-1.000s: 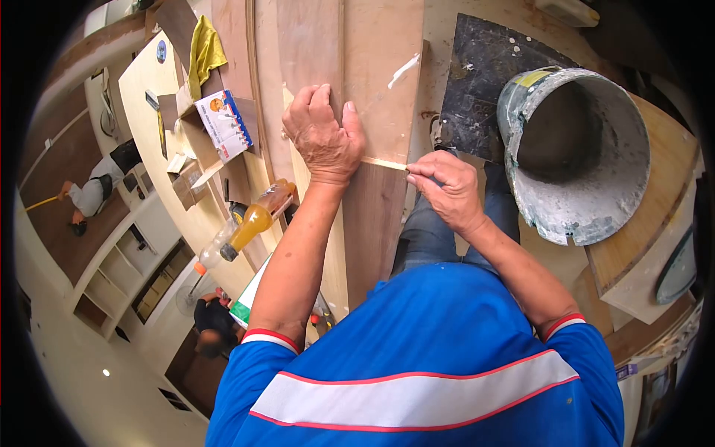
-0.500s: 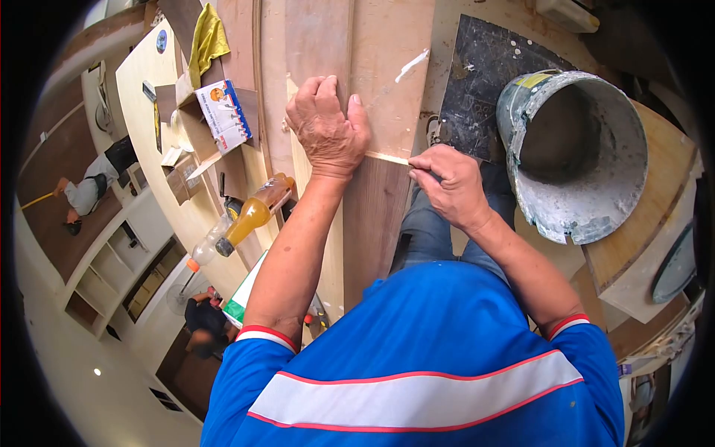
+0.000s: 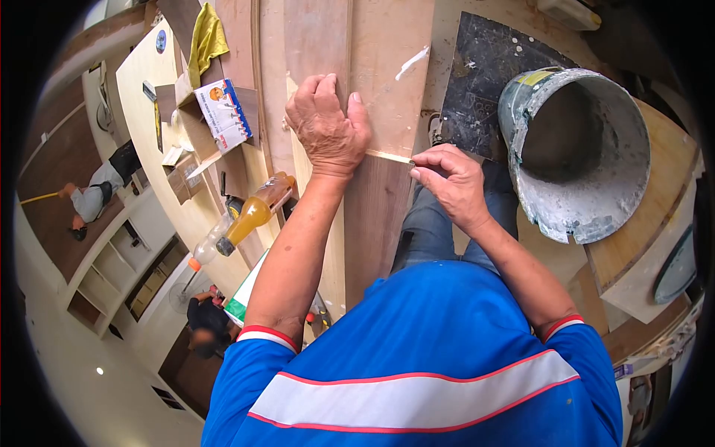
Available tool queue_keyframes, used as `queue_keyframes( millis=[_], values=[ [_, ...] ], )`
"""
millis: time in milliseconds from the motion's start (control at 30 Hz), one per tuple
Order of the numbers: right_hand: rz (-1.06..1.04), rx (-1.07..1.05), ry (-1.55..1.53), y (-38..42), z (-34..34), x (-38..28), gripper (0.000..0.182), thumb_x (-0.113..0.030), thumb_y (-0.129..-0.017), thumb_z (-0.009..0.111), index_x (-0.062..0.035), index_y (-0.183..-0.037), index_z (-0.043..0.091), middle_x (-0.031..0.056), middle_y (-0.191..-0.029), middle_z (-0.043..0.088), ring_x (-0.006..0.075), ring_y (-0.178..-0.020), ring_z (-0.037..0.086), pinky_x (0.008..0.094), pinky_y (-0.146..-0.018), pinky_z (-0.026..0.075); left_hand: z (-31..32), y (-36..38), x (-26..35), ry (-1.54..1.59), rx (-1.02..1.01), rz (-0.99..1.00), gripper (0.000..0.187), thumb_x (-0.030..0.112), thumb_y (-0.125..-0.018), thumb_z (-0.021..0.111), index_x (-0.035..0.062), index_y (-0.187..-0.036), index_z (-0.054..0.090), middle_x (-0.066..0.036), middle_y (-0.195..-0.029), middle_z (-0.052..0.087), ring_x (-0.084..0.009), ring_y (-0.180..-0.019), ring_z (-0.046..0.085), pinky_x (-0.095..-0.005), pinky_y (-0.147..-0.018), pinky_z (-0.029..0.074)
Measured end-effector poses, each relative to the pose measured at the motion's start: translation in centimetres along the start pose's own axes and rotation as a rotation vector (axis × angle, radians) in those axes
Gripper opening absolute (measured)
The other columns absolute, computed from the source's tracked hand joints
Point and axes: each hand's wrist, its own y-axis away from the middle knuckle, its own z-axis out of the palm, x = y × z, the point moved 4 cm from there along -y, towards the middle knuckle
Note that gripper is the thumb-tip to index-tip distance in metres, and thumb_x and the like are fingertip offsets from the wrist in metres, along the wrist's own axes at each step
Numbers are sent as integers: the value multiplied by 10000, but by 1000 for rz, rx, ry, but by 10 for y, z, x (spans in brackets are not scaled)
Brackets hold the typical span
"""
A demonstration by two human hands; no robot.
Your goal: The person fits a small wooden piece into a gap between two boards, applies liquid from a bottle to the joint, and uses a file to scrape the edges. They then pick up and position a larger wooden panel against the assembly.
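Note:
My left hand (image 3: 328,130) lies palm down on the pale wooden board (image 3: 383,82), its fingers apart and nothing in it. Below it, a darker wood-grain panel (image 3: 376,216) meets the pale board along a thin light edge strip (image 3: 389,156). At the right end of that strip, my right hand (image 3: 453,182) pinches with thumb and fingers at the panel's corner. Whether it grips the strip's end or something small there is hard to tell.
A putty-caked bucket (image 3: 633,156) stands at the right beside a dark spattered board (image 3: 477,82). To the left are a yellow bottle (image 3: 249,220), a printed box (image 3: 223,115) and a yellow cloth (image 3: 207,45). Two people (image 3: 97,192) (image 3: 205,324) are in the background.
My right hand's fingers have shifted and spread slightly at the strip's end. My left hand stays in place. The background person at the far left has moved slightly.

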Motion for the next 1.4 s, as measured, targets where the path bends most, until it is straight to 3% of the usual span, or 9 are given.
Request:
queue_keyframes(
  millis=[767,1267,1400],
  values=[
    [-176,9,133,-4,1,-9,117,-1,-803,779,1,-920,778,108,-857,720,204,-769,691,308,-709,550,-1,0,-1,26,3,-13,479,169,-822,742,66,-1263,587,-145,-1237,585,-331,-1193,522,-473,-1027,371],
    [-313,63,242,-1,6,-19,116,27,-779,763,-8,-889,748,127,-826,707,271,-750,692,349,-694,558,0,0,0,4,-9,-5,489,169,-816,724,61,-1269,577,-154,-1251,569,-343,-1197,507,-485,-1027,372],
    [-296,6,227,-3,3,-17,115,32,-800,765,5,-911,749,121,-877,715,237,-788,702,319,-711,554,0,0,2,-12,-14,0,491,172,-824,722,53,-1276,572,-161,-1262,564,-351,-1199,505,-485,-1035,367]
  ],
)
